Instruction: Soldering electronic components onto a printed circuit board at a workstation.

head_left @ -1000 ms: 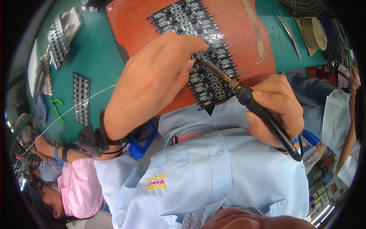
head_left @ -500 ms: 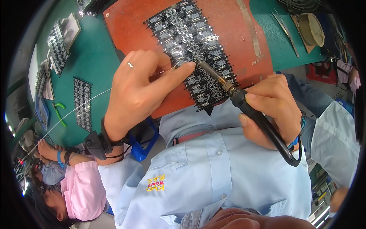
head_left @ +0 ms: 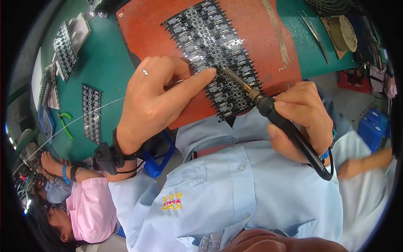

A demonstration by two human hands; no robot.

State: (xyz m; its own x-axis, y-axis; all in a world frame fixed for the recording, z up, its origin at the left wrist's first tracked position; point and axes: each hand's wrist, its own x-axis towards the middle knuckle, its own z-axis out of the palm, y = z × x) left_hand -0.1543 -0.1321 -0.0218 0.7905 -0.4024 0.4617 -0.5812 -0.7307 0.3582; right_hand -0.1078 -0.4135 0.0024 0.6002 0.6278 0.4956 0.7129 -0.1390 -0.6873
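Observation:
A black panel of small circuit boards (head_left: 210,38), full of tiny silvery parts, lies on a red board (head_left: 145,31). My left hand (head_left: 153,101) is over the panel's left edge, fingers closed in a pinch, the fingertips at its middle. A thin strand of solder wire (head_left: 79,116) runs from the far left into this hand; its end is hidden by the fingers. With my right hand (head_left: 304,119) I grip the black handle of a soldering iron (head_left: 264,105). The iron's tip points at the panel close to my left fingertips; whether it touches is too small to tell.
Another circuit panel (head_left: 91,113) and green-handled cutters (head_left: 65,126) lie on the green table (head_left: 107,54) to the left. Tweezers (head_left: 314,35) and a round tan container (head_left: 342,33) are at the far right. A person in pink (head_left: 92,210) sits left; another person's forearm (head_left: 365,166) shows right.
The soldering iron and my right hand have shifted slightly right. The panel and my left hand have moved a little right too. At the right, another person has moved, and a forearm now shows.

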